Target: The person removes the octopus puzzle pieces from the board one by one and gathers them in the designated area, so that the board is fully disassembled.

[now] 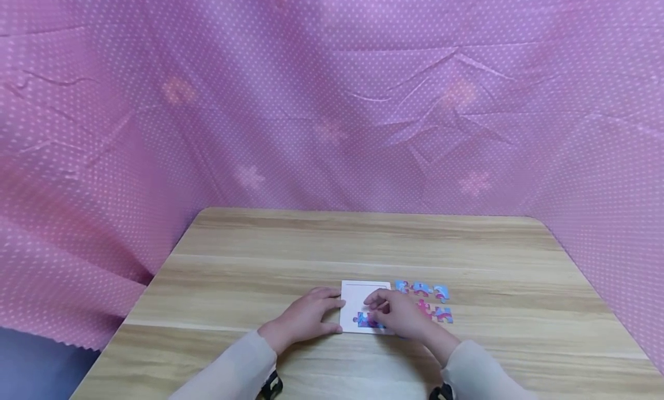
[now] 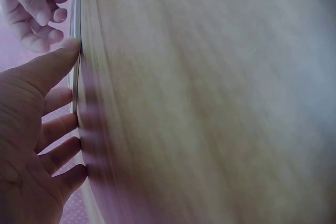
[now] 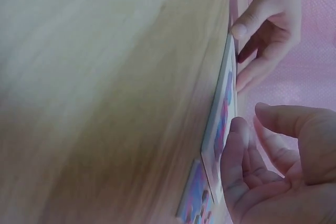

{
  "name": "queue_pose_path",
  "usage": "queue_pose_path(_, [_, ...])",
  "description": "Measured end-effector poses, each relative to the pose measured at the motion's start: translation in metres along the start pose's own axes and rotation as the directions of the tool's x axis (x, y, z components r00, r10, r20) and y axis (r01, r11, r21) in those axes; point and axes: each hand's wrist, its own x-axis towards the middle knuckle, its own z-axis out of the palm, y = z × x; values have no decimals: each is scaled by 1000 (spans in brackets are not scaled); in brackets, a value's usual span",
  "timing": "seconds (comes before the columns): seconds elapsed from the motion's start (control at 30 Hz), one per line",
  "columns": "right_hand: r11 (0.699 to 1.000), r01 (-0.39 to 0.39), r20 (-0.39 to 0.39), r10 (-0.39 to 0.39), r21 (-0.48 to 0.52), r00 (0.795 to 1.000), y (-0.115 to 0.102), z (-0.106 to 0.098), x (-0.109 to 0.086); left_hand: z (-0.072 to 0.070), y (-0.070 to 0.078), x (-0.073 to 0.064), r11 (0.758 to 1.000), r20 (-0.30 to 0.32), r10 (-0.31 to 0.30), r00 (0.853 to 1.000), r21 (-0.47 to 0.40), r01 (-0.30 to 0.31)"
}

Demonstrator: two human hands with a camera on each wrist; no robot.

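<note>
A white puzzle board lies flat on the table, with joined blue and pink jigsaw pieces along its lower part. My left hand steadies the board's left side, its thumb and spread fingertips at the edge. Over the board's right half hovers my right hand, hiding part of the joined pieces. In the right wrist view this hand has loosely bent fingers, the thumb apart from them, and nothing between. Loose jigsaw pieces lie in rows right of the board; the right hand covers some of the lower row.
The wood-grain table extends on all sides of the board. A pink dotted curtain hangs behind the table and along both sides. A dark band circles the left wrist, with another on the right.
</note>
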Motion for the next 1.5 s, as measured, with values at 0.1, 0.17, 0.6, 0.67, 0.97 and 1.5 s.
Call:
queue_pose_path(0.1, [1000,-6,17,6,4,1000,-1,2,1,0,1,1,1000,14,-18,1000,2,18])
queue_pose_path(0.17, [1000,-5,24,5,7,1000,-1,3,1,0,1,1,1000,21,-26,999,5,26])
queue_pose_path(0.6, [1000,7,24,-7,-3,1000,0,4,2,-3,3,-1,1000,14,-18,1000,-2,18])
queue_pose_path(0.67, [1000,16,18,-16,-1,1000,-1,4,2,-3,4,-1,1000,15,-20,1000,-1,20])
queue_pose_path(0.97, [1000,3,30,-3,3,1000,-2,0,1,-1,2,0,1000,14,-10,1000,6,10])
queue_pose_path(1.5, [996,38,7,-39,79,999,7,-9,-11,-1,7,-7,1000,40,-30,999,5,30])
